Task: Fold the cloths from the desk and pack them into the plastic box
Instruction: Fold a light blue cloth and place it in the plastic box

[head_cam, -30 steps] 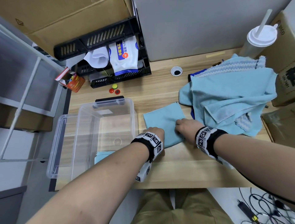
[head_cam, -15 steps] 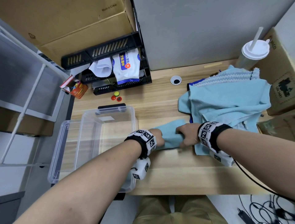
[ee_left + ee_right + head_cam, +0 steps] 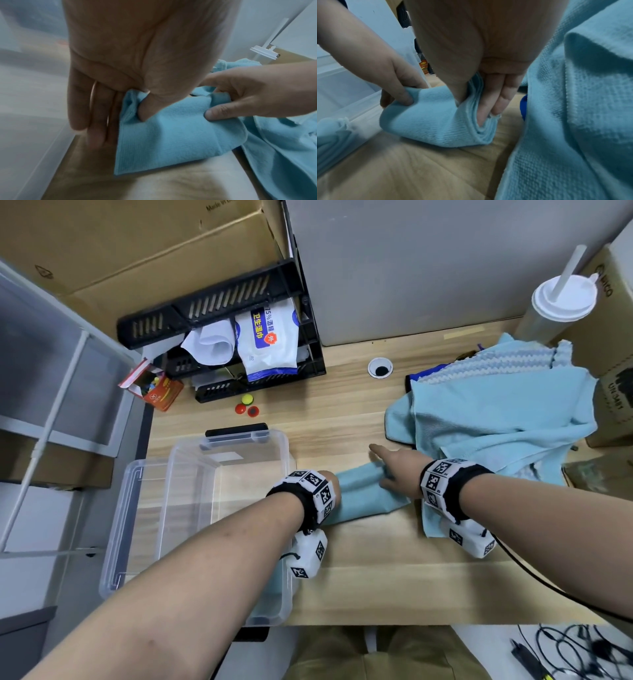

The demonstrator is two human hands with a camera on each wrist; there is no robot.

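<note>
A light blue cloth (image 3: 363,496), folded into a narrow band, lies on the wooden desk (image 3: 376,577) just right of the clear plastic box (image 3: 137,508). My left hand (image 3: 330,482) pinches its left end, thumb on top (image 3: 144,113). My right hand (image 3: 383,470) pinches its right end, where the stacked layers sit between thumb and fingers (image 3: 496,102). The folded cloth (image 3: 428,121) sags a little between the two hands. Another folded blue cloth (image 3: 275,587) lies inside the box at its near right corner. A loose pile of blue cloths (image 3: 496,419) covers the desk's right side.
A black rack (image 3: 222,299) holding a wipes pack (image 3: 267,337) stands at the back left, with small coloured caps (image 3: 246,407) in front of it. A lidded cup with a straw (image 3: 561,299) and cardboard boxes (image 3: 613,354) stand at the back right. A cable hole (image 3: 380,368) sits mid-desk.
The cloth lay as a flat square under both hands. It has since been folded over into a narrow band, and each hand now pinches one end of it.
</note>
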